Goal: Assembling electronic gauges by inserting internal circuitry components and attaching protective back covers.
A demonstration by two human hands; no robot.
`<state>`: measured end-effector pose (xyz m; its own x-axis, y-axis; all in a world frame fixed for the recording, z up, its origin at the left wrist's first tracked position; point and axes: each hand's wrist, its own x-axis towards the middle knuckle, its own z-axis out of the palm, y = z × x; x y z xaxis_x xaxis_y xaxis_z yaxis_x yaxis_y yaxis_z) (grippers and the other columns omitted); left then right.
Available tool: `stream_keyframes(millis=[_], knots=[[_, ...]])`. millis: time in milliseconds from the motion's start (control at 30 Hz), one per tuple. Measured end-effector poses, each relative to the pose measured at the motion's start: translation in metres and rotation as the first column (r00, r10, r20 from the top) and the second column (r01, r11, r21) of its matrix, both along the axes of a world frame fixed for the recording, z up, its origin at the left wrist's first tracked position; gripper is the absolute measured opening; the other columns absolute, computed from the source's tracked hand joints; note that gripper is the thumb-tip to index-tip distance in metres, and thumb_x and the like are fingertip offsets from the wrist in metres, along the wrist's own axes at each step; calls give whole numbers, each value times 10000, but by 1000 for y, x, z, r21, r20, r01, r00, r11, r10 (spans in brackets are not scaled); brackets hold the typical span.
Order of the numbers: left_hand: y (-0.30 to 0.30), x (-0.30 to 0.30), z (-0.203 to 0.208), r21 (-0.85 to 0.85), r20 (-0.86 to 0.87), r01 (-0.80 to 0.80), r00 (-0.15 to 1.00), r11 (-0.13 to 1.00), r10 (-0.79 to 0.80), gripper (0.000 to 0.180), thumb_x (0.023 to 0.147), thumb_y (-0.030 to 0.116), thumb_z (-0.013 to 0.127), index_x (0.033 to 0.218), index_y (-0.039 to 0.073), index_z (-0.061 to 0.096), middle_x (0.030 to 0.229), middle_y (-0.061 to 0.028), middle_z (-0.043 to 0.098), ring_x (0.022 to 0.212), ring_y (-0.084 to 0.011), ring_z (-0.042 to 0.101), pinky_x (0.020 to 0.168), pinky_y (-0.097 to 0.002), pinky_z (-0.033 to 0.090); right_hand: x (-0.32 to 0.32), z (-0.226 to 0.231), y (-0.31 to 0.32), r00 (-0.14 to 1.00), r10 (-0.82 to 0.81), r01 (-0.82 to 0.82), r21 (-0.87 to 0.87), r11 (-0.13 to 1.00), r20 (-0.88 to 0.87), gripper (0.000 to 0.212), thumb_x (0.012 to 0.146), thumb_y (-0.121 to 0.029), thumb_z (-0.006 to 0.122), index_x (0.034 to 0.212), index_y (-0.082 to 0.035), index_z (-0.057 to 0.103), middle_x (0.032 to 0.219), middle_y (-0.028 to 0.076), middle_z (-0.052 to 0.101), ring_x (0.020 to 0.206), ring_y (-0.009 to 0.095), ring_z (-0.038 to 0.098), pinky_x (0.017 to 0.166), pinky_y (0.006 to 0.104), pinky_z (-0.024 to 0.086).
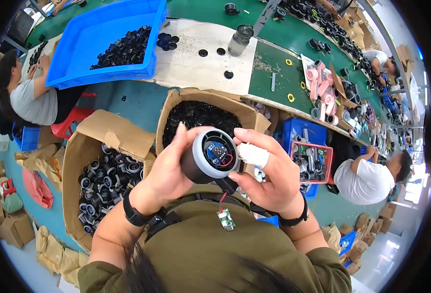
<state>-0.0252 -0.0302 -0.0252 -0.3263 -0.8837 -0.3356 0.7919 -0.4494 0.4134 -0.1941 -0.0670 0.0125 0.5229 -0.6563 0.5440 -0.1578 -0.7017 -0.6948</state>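
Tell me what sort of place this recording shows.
Probably a factory assembly workshop: a green-topped workbench bearing pink parts, a cardboard box full of similar round units, and another person seated nearby.

Blue tray [103, 76] at eleven o'clock, clipped by the top edge! Some left hand [165, 171] fingers vanish behind the black housing [192, 165]; six o'clock, the circuit board's [226, 219] markings too tiny!

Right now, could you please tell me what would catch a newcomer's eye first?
Probably the round grey-rimmed housing held centrally between the left hand and right hand, with a small green circuit board hanging below. Next come the large blue tray at upper left and the pink casings at upper right.
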Motion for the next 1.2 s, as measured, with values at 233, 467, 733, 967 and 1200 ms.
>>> stream_keyframes(millis=[233, 467, 733, 967, 1200], knots=[[6, 2, 1, -253, 159, 88, 986, 963, -49, 669, 752, 542, 571, 1134, 21, 397, 1042, -74, 499, 952, -134, 510, 807, -275, 439, -13, 10, 3, 999, -24, 24, 7, 1000, 25, 376, 619, 7, 714, 963, 12, 562, 1059, 194, 549, 921, 318, 565, 764, 366, 475], [10, -3, 4, -320, 295, 97, 955, 942, 2, 698, 754, 602, 508, 1104, 4, 420, 1045, -98, 518, 952, -143, 514, 821, -280, 428, -15, 14, 3, 988, 36, -74, -255, 964, -150, 264, 589, -41, 678, 824, 1, 567, 1047, 194, 552, 811, 308, 569, 667, 346, 504], [15, -5, 1, -374, 373, 48, 922, 926, 103, 672, 776, 558, 515, 1136, 0, 415, 1077, -98, 517, 985, -147, 506, 863, -293, 406, -11, 12, 2, 947, -121, -61, -534, 843, -299, 197, 577, -87, 624, 731, -15, 526, 1007, 178, 568, 783, 308, 580, 620, 336, 523], [22, -7, -2, -229, 215, 13, 976, 973, 38, 814, 639, 550, 682, 1177, 22, 375, 1051, -54, 502, 957, -122, 515, 808, -268, 442, -13, 5, 11, 952, -124, 63, 219, 974, 280, 389, 633, -99, 753, 953, 21, 568, 1056, 185, 535, 911, 296, 579, 751, 356, 492], [24, -5, 4, -255, 187, 27, 982, 966, 22, 810, 647, 558, 667, 1176, 19, 375, 1058, -59, 501, 963, -128, 517, 806, -277, 446, -24, 10, 10, 985, 58, -95, 233, 968, 163, 424, 596, -117, 773, 956, 11, 589, 1035, 173, 569, 950, 278, 556, 823, 349, 438]])
